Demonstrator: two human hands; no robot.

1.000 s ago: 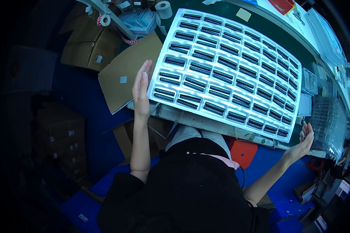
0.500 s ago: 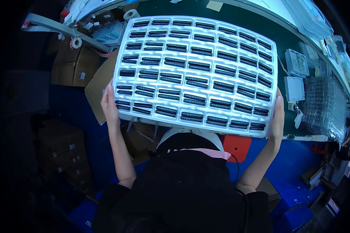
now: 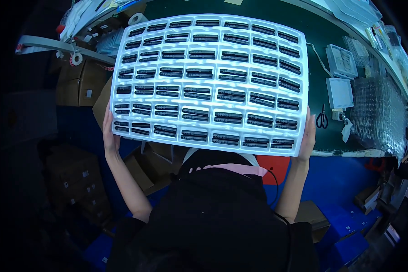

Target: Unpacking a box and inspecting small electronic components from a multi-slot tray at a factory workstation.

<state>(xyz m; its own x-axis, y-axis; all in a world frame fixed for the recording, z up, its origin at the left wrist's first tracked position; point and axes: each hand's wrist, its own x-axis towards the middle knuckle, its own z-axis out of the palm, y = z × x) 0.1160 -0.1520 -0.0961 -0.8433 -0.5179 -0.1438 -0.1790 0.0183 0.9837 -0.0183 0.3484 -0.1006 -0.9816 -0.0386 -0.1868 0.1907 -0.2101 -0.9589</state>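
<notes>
A large white plastic tray is held up in front of me, over the near edge of the green-topped table. Rows of shallow pockets fill it, and most show a pair of slim black strip-like pieces with faint pale marks. My left hand grips the tray's left edge near its lower corner. On the opposite side, my right hand is closed on the right edge, also low down. Fingers beneath the tray are partly hidden.
Black-handled scissors lie on the green table, right of the tray. Beyond them are white boxes and stacked clear plastic trays. Cardboard boxes stand at left; a red stool is below the table edge.
Both hands have carried the tray leftward, and its tilt has levelled a little. The scissors at its right now show, no longer covered by the tray and right hand.
</notes>
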